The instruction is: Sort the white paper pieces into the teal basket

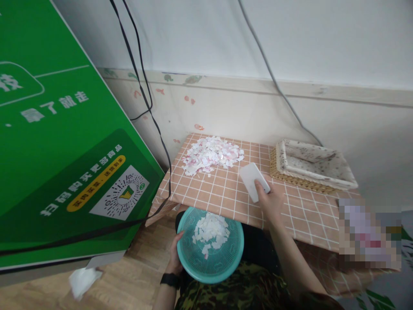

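Observation:
My left hand [176, 254], with a dark band on the wrist, grips the left rim of a teal plastic colander [210, 265]. The colander is held just below the table's front edge, and a heap of white paper scraps [211, 231] lies in it. In my right hand [270, 202] is a flat white scraper [251, 178], tilted over the tabletop, its thicker edge between thumb and fingers. A larger pile of white and pinkish paper scraps [211, 155] is spread on the table's far left part, apart from the scraper.
A checked brown cloth covers the table [206, 189]. At its back right stands a cloth-lined wicker basket [312, 168]. A green cabinet [64, 129] fills the left, with a black cable [161, 137] hanging beside it. A white bag [82, 280] lies on the floor.

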`<state>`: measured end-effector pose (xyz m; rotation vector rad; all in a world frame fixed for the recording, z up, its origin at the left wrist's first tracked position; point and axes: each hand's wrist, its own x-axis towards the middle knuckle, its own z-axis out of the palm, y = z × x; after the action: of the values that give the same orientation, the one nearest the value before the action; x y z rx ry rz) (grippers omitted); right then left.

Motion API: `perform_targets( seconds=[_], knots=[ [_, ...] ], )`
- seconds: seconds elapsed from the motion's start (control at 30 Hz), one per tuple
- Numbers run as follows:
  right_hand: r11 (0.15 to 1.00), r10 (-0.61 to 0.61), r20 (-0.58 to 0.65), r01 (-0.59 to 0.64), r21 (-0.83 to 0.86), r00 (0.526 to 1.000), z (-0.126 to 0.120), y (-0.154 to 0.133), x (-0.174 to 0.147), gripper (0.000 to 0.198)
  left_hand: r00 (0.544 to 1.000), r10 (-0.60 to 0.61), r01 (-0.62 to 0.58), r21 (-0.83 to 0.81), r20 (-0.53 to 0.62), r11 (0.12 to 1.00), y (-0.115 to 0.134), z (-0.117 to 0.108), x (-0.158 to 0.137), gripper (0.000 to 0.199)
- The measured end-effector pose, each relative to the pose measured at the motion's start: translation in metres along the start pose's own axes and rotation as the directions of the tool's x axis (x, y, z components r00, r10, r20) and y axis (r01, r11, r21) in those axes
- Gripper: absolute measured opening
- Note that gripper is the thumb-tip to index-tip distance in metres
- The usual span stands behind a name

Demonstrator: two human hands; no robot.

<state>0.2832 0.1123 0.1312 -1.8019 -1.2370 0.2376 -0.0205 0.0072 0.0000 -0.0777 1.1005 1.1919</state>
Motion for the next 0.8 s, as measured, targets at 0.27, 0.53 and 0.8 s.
perform_targets(
  seconds=[0.27,0.53,0.8],
  knots=[
    [0.942,-0.333,0.274,0.334,0.046,0.902,0.056,-0.04,0.015,0.033,1.0,0.005,-0.005,0.022,0.02,1.0,0.003,0.007,-0.008,0.019],
    [0.914,-0.389,0.356,0.405,0.034,0.85,0.057,-0.041,0.023,0.028,1.0,0.009,-0.009,-0.018,0.014,1.0,0.002,0.002,-0.005,0.022],
    [0.911,-0.406,0.284,0.409,0.051,0.869,0.057,-0.044,0.026,0.028,1.0,-0.019,0.019,-0.003,-0.024,1.0,0.002,0.0,-0.002,0.025]
  ],
)
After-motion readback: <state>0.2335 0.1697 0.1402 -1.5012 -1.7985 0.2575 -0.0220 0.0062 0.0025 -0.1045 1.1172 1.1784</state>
